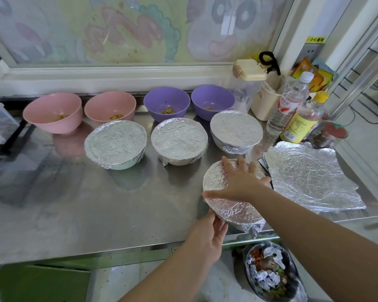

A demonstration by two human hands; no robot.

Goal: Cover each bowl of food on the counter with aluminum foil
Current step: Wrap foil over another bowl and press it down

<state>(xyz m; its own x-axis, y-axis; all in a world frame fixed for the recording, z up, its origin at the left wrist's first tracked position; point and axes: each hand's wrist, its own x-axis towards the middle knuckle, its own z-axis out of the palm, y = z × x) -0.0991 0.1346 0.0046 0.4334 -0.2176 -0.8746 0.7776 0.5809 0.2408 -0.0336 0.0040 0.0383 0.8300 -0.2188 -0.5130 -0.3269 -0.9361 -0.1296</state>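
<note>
Foil-wrapped bowl (234, 211) near front edge of worktop (96, 203), directly under right hand (238, 182): fingers (227, 165) spread wide, flat on foil top. Left hand (207, 234) nearer, at bowl's near-left side, fingers nearly straight against foil skirt. Judged: rim being pressed down. Uncovered bowls (52, 112) well behind; spare foil sheet (310, 177) just right.

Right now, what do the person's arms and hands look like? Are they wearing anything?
Both arms are bare as far as the picture shows, with no sleeves. The left hand and right hand wear no gloves, and I can see no rings, watch or bracelet.
</note>
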